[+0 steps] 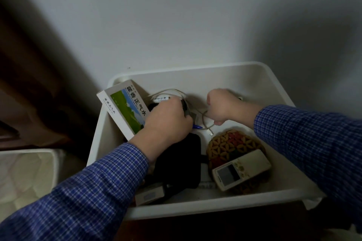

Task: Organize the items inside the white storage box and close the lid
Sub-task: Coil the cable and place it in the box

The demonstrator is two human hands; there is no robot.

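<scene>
The white storage box [195,74] stands open against the wall, no lid in view. Both hands are inside it. My left hand [166,117] is curled round a dark grey object and a blue pen [197,126] that pokes out beneath it. My right hand [223,106] is a fist pinching a white cable [205,121], whose plug dangles below. A medicine carton [125,107] with a green and blue picture leans against the box's left wall. A black pouch [182,160], a woven beaded mat [233,143] and a white remote control [241,169] lie on the bottom.
A small grey-white box [149,194] lies at the front left corner of the storage box. A second white bin [25,176] with a liner stands to the left. A dark brown curtain or door [29,64] fills the left side. The grey wall [176,15] is behind.
</scene>
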